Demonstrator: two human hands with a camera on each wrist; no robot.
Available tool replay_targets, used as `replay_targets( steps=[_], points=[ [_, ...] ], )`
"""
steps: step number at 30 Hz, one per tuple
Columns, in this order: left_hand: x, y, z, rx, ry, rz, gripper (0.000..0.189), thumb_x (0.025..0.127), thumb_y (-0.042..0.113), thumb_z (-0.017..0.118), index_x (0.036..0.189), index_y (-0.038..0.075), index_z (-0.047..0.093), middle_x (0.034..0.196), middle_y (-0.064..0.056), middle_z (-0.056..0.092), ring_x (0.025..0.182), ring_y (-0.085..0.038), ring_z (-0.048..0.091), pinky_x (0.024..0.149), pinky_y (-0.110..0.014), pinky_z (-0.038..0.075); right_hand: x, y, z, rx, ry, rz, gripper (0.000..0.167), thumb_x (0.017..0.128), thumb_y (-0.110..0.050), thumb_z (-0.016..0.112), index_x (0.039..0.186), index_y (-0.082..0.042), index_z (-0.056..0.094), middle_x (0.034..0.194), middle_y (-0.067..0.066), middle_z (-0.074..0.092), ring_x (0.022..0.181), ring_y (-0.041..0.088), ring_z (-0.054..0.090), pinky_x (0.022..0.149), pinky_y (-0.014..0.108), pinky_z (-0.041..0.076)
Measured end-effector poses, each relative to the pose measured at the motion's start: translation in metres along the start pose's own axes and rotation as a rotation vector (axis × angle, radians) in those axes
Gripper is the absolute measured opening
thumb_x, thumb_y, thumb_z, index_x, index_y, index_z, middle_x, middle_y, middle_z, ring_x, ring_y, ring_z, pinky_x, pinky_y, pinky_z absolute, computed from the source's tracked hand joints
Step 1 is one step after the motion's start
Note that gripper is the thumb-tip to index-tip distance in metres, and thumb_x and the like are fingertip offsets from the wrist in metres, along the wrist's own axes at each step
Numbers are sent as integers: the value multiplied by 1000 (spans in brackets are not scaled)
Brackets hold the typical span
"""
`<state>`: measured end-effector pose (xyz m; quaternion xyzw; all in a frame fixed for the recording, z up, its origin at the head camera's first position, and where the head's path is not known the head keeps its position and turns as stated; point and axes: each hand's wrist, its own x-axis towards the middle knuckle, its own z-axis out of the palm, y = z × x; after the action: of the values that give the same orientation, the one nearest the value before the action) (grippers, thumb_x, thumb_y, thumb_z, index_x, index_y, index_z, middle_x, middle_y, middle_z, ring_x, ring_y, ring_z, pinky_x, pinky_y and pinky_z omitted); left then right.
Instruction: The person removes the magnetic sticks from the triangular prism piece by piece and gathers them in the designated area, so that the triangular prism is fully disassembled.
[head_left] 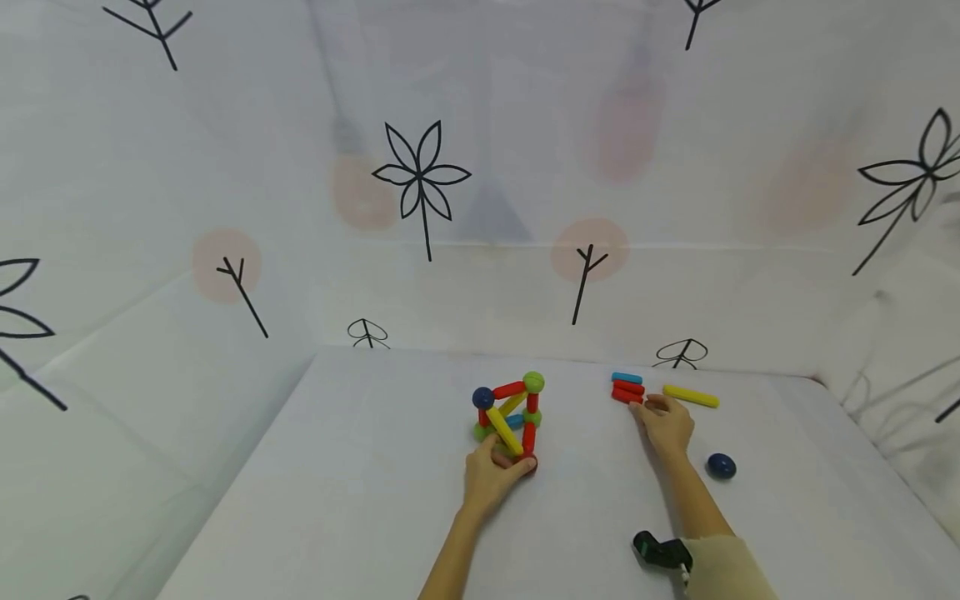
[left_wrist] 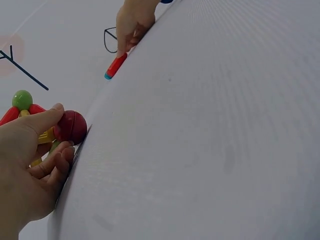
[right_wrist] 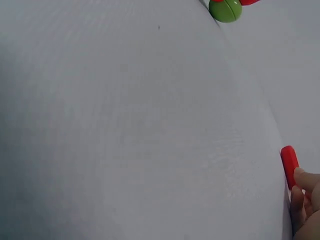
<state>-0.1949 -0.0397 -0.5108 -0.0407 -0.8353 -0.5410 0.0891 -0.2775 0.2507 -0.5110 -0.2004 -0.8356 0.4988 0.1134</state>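
My left hand [head_left: 486,482] grips the near corner of a frame built of coloured rods and balls, at its red ball [left_wrist: 71,127]. The thumb lies along the ball from above in the left wrist view, with the fingers curled below. A dark blue ball [head_left: 483,397], a green ball [head_left: 533,382] and a slanted yellow rod [head_left: 504,431] form other parts of the frame. To the right, my right hand [head_left: 670,427] pinches the near end of a red rod [right_wrist: 288,161] between thumb and fingers. Another red rod [head_left: 628,387] lies alongside it.
A short blue rod [head_left: 626,377] lies just behind the red ones. Right of them is a longer yellow rod [head_left: 692,396]. A loose dark blue ball [head_left: 722,466] sits right of the right forearm. Beside the right sleeve is a small black device [head_left: 660,550]. Patterned white sheeting surrounds the white table [head_left: 360,500].
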Motion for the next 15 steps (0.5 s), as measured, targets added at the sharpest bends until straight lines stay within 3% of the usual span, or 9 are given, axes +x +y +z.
replay_targets(
  steps=[4,7,9,12,15],
  points=[
    [-1,-2,-1,-57,-64,13,36,77,29,77,95,4,60,64,1,59,57,-5,52,54,-20,44,-7,-2,-8,44,-51,-32,44,91,-24,62,126,1,53,125,22,53,88,19,56,62,11,44],
    [-2,-3,-1,-110,-123,19,30,76,24,77,93,4,63,66,-1,62,58,-5,54,56,-20,46,-18,-8,-13,75,-83,-67,46,89,-27,64,126,0,54,122,21,54,73,4,53,60,12,45],
    [-3,-2,0,-146,-166,26,27,76,21,78,92,3,65,68,-3,63,60,-5,56,58,-19,48,-28,-14,-14,73,-103,-94,48,88,-29,65,125,0,54,118,19,54,72,-1,51,61,12,46],
    [-4,-2,2,-179,-215,43,26,75,17,78,94,2,68,72,-5,66,63,-5,58,61,-19,50,-41,-22,-12,61,-124,-162,49,86,-30,69,122,0,56,110,18,56,73,-1,52,61,14,46],
    [-4,-1,4,-195,-251,66,26,74,14,78,94,1,68,75,-8,68,64,-5,60,62,-19,51,-55,-32,-6,49,-206,-253,46,87,-28,68,121,1,58,105,17,60,80,9,57,64,16,47]
  ],
)
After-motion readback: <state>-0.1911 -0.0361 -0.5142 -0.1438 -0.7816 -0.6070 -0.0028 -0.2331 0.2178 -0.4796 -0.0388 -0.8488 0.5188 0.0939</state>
